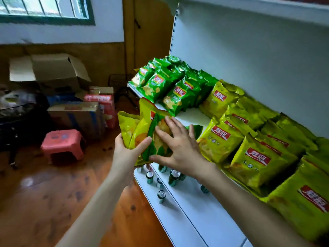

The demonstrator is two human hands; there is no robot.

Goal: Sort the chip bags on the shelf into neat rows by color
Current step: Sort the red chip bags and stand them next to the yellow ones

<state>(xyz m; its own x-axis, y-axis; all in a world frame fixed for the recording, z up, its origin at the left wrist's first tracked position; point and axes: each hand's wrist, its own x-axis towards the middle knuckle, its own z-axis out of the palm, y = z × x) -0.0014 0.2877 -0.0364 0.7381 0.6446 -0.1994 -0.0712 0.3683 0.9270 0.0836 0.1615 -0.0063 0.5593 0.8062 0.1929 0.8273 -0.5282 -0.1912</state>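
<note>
My left hand [129, 150] grips a bunch of yellow-green chip bags [130, 124] in front of the white shelf [191, 115], thumb over their front. A dark green bag [160, 145] lies against that bunch. My right hand [175, 145] rests flat on the dark green bag with fingers spread. Dark green bags [163, 82] stand in rows at the shelf's far left end. Yellow-green bags [249, 132] fill the shelf to the right in rows. A bare strip of shelf lies between the two colours.
A lower white shelf [187, 207] holds several green cans [173, 177]. On the wooden floor to the left stand a pink stool [62, 145] and stacked cardboard boxes [53, 72]. The shelf's white back panel [249, 59] rises behind the bags.
</note>
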